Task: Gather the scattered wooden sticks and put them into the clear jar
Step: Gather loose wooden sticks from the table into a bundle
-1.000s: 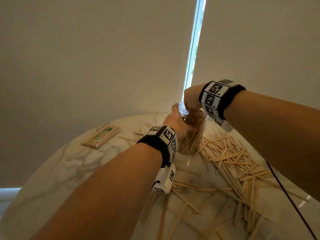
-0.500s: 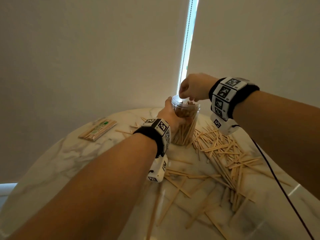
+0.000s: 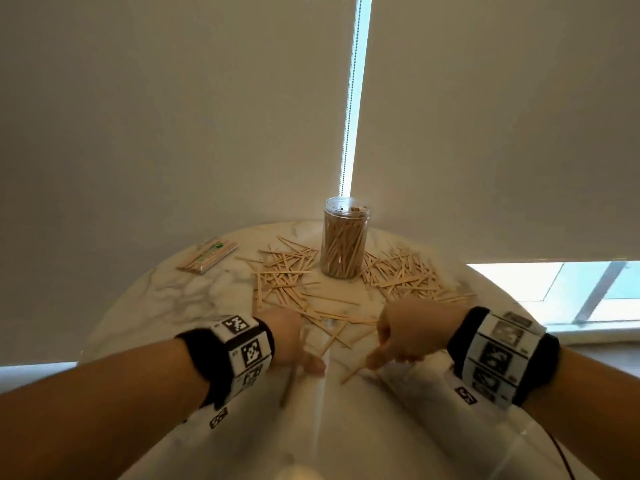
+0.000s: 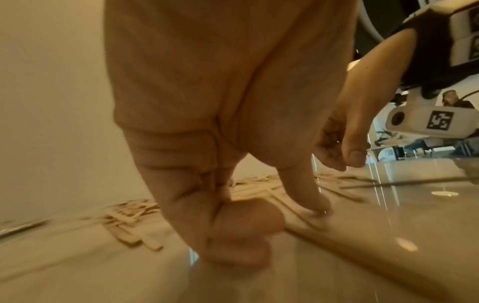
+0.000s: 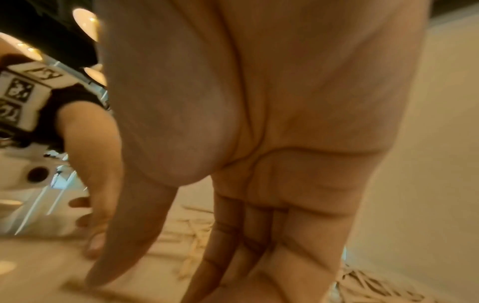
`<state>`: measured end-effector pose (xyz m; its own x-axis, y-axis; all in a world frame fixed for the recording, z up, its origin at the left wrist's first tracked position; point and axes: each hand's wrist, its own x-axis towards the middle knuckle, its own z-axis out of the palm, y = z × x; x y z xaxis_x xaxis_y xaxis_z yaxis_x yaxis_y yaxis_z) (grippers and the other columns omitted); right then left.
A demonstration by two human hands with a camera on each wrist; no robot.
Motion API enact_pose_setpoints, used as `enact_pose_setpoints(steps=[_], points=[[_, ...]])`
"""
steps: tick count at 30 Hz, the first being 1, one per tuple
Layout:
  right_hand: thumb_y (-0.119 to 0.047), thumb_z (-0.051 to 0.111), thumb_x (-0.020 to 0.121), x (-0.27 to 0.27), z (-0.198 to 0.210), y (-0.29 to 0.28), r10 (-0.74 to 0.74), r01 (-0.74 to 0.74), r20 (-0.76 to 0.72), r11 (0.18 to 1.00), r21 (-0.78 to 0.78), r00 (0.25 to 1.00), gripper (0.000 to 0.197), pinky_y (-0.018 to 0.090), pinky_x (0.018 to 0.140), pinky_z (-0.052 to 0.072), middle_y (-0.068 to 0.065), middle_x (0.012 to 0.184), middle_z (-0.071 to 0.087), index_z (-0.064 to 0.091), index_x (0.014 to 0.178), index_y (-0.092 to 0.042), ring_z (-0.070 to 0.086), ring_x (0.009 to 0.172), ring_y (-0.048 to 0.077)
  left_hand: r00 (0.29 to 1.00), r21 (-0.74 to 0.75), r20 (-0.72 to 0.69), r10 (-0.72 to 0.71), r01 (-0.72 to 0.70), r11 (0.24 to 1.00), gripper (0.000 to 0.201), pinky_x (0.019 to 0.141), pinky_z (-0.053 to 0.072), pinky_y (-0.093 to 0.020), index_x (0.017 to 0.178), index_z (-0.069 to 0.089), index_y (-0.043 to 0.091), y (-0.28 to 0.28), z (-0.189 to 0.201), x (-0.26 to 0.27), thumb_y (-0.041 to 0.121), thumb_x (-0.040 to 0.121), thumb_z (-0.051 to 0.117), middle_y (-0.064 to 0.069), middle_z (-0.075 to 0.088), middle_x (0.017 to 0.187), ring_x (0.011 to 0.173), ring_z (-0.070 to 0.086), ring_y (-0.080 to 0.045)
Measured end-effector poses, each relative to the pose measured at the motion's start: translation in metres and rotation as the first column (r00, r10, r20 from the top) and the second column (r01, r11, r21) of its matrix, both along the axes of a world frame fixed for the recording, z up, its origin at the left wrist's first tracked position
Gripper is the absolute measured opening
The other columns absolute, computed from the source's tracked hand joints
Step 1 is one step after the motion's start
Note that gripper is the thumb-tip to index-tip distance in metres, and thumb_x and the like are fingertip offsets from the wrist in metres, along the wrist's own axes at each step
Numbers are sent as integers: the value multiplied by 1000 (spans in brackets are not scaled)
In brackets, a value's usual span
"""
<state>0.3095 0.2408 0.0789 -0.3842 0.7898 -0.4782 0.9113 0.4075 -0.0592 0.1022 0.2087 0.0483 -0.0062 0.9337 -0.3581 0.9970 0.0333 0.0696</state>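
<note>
The clear jar stands upright and lidless at the far side of the round marble table, packed with wooden sticks. Loose sticks lie in one pile to its left and another to its right, with a few trailing toward me. My left hand is down on the near table, fingers curled under, thumb tip pressing by a stick. My right hand reaches down beside it, fingers straight, thumb touching a lone stick. Neither hand holds a stick.
A wrapped packet of sticks lies at the table's far left. Closed roller blinds hang right behind the jar, with a bead chain in the gap. A thin black cable runs from my right wrist.
Both hands left the jar and dropped to the near part of the table. My head pulled back, so the jar now sits farther away and stands free.
</note>
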Motion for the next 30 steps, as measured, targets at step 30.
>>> enact_pose_setpoints(steps=[30], points=[[-6,67,92,6,-2,-40,-415,252,-883,898,-360,220,20,28,72,61,22,96,74,66,104,10,74,77,22,761,177,649,12,-167,970,72,74,54,-36,111,61,12,-38,11,58,72,94,26,-2,60,88,78,56,-18]])
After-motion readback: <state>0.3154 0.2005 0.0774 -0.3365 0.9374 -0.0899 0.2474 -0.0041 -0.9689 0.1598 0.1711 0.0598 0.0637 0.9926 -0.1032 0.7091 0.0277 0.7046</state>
